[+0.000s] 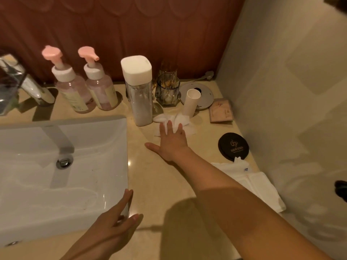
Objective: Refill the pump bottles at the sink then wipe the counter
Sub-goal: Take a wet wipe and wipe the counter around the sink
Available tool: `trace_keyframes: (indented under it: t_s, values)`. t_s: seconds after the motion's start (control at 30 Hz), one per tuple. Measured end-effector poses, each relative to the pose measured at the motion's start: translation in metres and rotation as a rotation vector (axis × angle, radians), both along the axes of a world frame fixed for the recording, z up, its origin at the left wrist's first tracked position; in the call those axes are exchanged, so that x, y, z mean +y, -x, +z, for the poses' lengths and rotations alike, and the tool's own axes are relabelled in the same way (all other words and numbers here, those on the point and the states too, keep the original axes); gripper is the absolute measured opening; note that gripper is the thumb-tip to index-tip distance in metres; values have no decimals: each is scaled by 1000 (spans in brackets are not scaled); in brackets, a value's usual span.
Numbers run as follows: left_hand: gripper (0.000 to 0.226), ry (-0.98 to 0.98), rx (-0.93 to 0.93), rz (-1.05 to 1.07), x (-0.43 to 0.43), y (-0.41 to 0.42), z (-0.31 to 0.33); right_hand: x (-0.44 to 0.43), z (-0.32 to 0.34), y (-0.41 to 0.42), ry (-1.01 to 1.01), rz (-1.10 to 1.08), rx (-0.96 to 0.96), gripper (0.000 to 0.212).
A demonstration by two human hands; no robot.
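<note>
Two pump bottles with pink heads stand upright at the back of the counter, the left pump bottle (pixel 70 85) and the right pump bottle (pixel 99 87). A tall clear refill container with a white lid (pixel 138 91) stands to their right. A crumpled white tissue (pixel 176 121) lies just past the container. My right hand (pixel 171 141) lies flat on the beige counter (pixel 161 184), fingers spread, fingertips touching the tissue. My left hand (pixel 114 222) is open and rests on the front right corner of the white sink (pixel 90 184).
A faucet (pixel 56 137) reaches over the basin. Behind the tissue are a glass cup (pixel 167 91), a white paper tube (pixel 191 102), a round white disc (pixel 204 94), a packet (pixel 220 111), a black round lid (pixel 233 146) and a folded white towel (pixel 253 182). A wall (pixel 291 109) closes the right side.
</note>
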State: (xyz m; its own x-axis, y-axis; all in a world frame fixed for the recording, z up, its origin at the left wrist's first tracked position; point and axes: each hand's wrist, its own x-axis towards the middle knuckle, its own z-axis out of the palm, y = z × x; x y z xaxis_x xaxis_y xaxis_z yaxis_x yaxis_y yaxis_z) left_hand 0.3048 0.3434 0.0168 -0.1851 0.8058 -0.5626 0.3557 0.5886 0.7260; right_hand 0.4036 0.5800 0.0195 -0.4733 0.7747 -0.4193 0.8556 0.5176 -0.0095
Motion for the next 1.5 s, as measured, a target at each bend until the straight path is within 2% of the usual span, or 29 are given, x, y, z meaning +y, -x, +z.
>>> trace_keyframes:
  t_s: [0.1, 0.33, 0.43, 0.53, 0.57, 0.63, 0.7, 0.77, 0.83, 0.97, 1.17, 1.23, 1.3, 1.37, 1.5]
  values:
    - [64, -25, 26, 16, -3, -6, 1, -1, 1, 4, 23, -29, 21, 97]
    - [69, -24, 65, -5, -8, -10, 5, -66, 6, -49, 8, 114, 96, 95]
    - [69, -30, 59, -10, -6, -9, 6, -108, 6, -68, -22, 82, 75, 98]
    - [69, -11, 41, -32, -6, -6, 4, -143, 4, -84, 106, 135, -1, 96]
    - [70, -4, 33, -37, -6, -5, 3, -151, 3, -90, 107, 179, -16, 96]
    - [72, 9, 24, -43, -5, -3, 4, -161, 4, -98, 88, 122, -30, 97]
    - [74, 25, 16, -56, -4, -1, 6, -160, 9, -98, 47, 121, 12, 98]
    - [79, 31, 14, -69, -4, 0, 8, -148, 16, -86, 122, 214, 41, 106]
    - [84, 29, 13, -72, -4, -1, 10, -131, 13, -73, 167, 198, 44, 112]
    - [72, 22, 21, -65, -5, -4, 15, -89, 3, -28, 47, 206, 81, 96]
    - [71, 22, 72, -82, -10, -8, 16, -71, -4, 21, 49, 167, 171, 91]
    - [71, 2, 93, -65, -14, -10, 13, -90, -2, 11, 24, 162, 222, 91]
    - [71, -21, 124, -60, -18, -11, 8, -116, -2, -8, 28, 152, 257, 101]
    - [71, -42, 175, -79, -20, -12, 5, -144, -2, -30, 17, 122, 209, 108]
    - [67, -66, 194, -120, -18, -14, 8, -181, -11, -82, -9, 30, 122, 94]
